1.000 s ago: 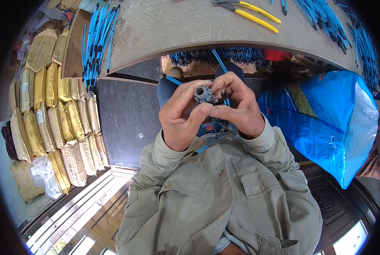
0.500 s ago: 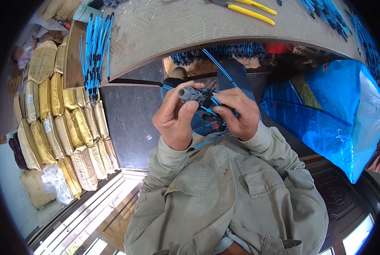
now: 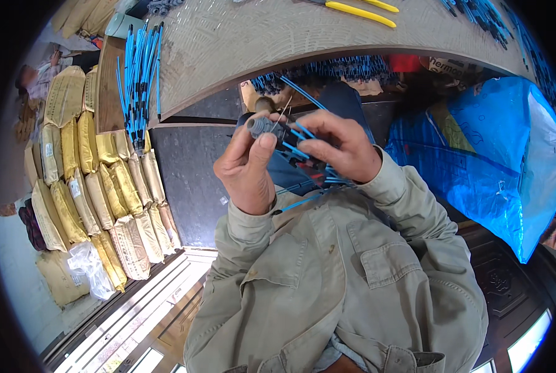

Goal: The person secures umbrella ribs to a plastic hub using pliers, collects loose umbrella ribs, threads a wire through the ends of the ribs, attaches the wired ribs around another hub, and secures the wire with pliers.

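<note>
My left hand (image 3: 245,173) is closed round a grey plastic fitting (image 3: 260,127), its ribbed round end showing above the thumb. Right beside it, my right hand (image 3: 347,148) pinches thin blue tubes (image 3: 294,153) with black ends at the fitting's other side. Fingers hide where the tubes meet the fitting. More blue tubes (image 3: 303,200) lie across my lap just below the hands. One longer blue tube (image 3: 299,91) slants up and away toward the table edge.
Ahead is a table (image 3: 240,31) with yellow-handled pliers (image 3: 362,12) on it. A bundle of blue tubes (image 3: 142,81) hangs at its left edge. Stacked tan sacks (image 3: 97,186) stand left, a large blue plastic bag (image 3: 477,155) right. A person (image 3: 38,84) is at the far left.
Both hands have shifted slightly, the left with the fitting a little to the left. My right fingers have changed their grip among the blue tubes.
</note>
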